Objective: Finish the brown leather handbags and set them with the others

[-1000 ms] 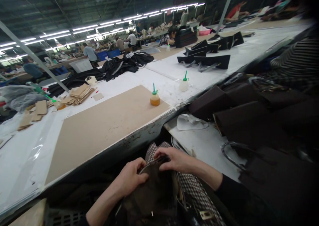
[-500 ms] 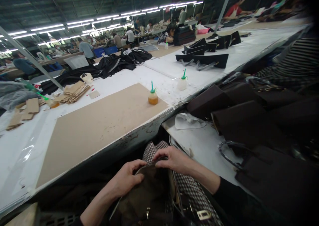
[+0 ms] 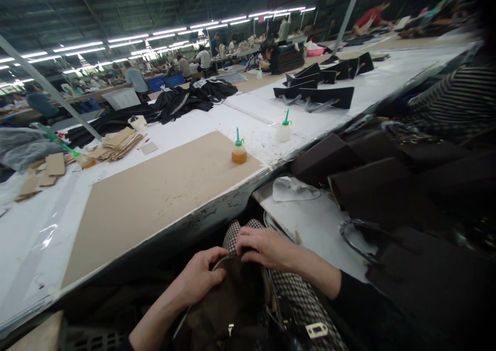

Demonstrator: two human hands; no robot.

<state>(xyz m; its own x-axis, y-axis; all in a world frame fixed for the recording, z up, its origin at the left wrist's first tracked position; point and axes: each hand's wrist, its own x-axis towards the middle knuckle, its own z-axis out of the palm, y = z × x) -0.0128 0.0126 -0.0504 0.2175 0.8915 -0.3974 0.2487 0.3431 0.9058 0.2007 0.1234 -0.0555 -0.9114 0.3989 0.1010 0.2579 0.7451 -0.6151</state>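
Observation:
A dark brown handbag (image 3: 228, 309) lies in my lap, below the edge of the long worktable (image 3: 209, 211). My left hand (image 3: 199, 276) is closed on the bag's upper rim at the left. My right hand (image 3: 263, 248) has its fingers curled over the same rim at the right, pinching it. Checked fabric (image 3: 298, 294) shows under my right forearm. A metal clasp (image 3: 316, 330) shows at the bag's lower right.
A brown board (image 3: 155, 191) covers the table ahead, with an amber glue bottle (image 3: 239, 152) and a white one (image 3: 284, 130). Dark brown bags (image 3: 380, 191) are stacked at the right beside a white cloth (image 3: 294, 188). Cardboard pieces (image 3: 116, 144) lie far left. A person in stripes (image 3: 461, 98) sits at the right.
Both hands stay on the bag's rim with only slight finger shifts. The view has wobbled a little.

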